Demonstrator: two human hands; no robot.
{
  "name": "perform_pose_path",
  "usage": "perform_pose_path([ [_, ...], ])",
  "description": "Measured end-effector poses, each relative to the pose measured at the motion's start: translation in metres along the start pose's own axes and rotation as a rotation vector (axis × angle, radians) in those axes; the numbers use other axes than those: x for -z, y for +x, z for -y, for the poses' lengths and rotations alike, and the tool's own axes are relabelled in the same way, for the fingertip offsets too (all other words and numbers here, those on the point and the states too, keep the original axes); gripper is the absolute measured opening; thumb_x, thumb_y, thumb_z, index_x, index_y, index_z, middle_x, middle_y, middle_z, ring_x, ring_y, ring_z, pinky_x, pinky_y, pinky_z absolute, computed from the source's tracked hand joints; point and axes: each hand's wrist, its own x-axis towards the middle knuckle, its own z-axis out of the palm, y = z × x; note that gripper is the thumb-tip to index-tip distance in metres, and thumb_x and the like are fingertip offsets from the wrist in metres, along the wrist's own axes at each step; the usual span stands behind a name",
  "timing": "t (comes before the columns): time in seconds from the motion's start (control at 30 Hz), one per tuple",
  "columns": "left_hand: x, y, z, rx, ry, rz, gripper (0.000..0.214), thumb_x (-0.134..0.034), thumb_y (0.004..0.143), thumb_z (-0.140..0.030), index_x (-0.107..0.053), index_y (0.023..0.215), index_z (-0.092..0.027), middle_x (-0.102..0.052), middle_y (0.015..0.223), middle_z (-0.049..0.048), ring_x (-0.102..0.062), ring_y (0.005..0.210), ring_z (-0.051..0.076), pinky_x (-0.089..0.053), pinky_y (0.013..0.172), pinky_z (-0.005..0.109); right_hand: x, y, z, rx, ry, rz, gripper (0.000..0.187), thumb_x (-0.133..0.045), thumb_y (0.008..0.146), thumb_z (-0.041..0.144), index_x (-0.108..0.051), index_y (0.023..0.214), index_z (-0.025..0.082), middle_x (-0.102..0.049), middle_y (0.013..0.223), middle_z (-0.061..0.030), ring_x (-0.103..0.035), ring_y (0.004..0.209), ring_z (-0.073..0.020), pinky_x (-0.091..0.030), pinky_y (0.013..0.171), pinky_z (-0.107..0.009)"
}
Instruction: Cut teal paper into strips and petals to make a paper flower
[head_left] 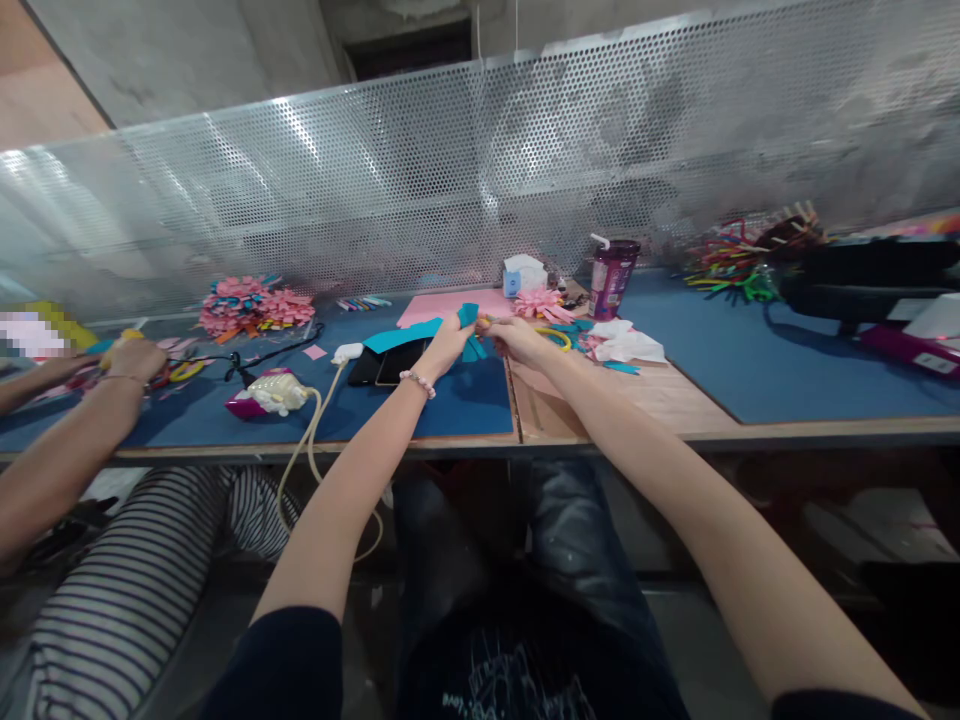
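Observation:
My left hand (pixel 448 343) is closed in a pinch on a folded piece of teal paper (pixel 469 318), held just above the blue mat (pixel 465 400). My right hand (pixel 514 337) is closed right beside it, gripping yellow-handled scissors (pixel 556 337) whose blades point at the paper. More teal paper strips (pixel 402 336) lie under and to the left of my hands. A pink paper sheet (pixel 450 305) lies just behind them.
A phone (pixel 386 364), a white charger with cable (pixel 346 353), a purple tumbler (pixel 611 278), a tissue box (pixel 523 274), a pink paper flower (pixel 541 304) and crumpled tissue (pixel 622 345) surround my hands. Paper pom-poms (pixel 255 305) sit at the left. A co-worker's hand (pixel 133 360) works at far left. A perforated metal screen (pixel 480 170) backs the table.

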Motion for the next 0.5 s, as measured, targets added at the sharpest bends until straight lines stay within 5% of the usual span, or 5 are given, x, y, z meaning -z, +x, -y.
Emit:
perform_pose_path([
  [0.2, -0.005, -0.001, -0.005, 0.075, -0.107, -0.076, 0.015, -0.056, 0.083, -0.021, -0.065, 0.092, -0.015, -0.068, 0.091, 0.0063, -0.063, 0.087, 0.016, -0.048, 0.082, 0.029, 0.002, -0.002, -0.008, 0.036, -0.186, 0.090, 0.018, -0.070, 0.069, 0.022, -0.056, 0.060, 0.016, -0.048, 0.049, 0.0019, -0.043, 0.044, -0.0086, -0.032, 0.042, -0.022],
  [0.37, -0.006, -0.002, -0.002, 0.084, -0.246, 0.060, 0.018, -0.058, 0.081, -0.024, -0.063, 0.096, -0.016, -0.066, 0.090, 0.0058, -0.060, 0.073, 0.014, -0.049, 0.066, 0.027, -0.002, -0.004, -0.012, -0.016, -0.117, 0.174, 0.018, -0.074, 0.066, 0.020, -0.057, 0.063, 0.016, -0.055, 0.056, 0.0014, -0.047, 0.045, -0.0067, -0.037, 0.041, -0.019],
  [0.5, -0.007, -0.005, -0.008, 0.107, -0.274, 0.051, 0.016, -0.057, 0.080, -0.023, -0.062, 0.094, -0.015, -0.064, 0.087, 0.0055, -0.058, 0.069, 0.014, -0.049, 0.063, 0.027, -0.004, -0.004, -0.012, -0.058, -0.062, 0.179, 0.024, -0.078, 0.064, 0.022, -0.054, 0.062, 0.016, -0.053, 0.054, 0.0020, -0.046, 0.044, -0.0059, -0.035, 0.039, -0.018],
])
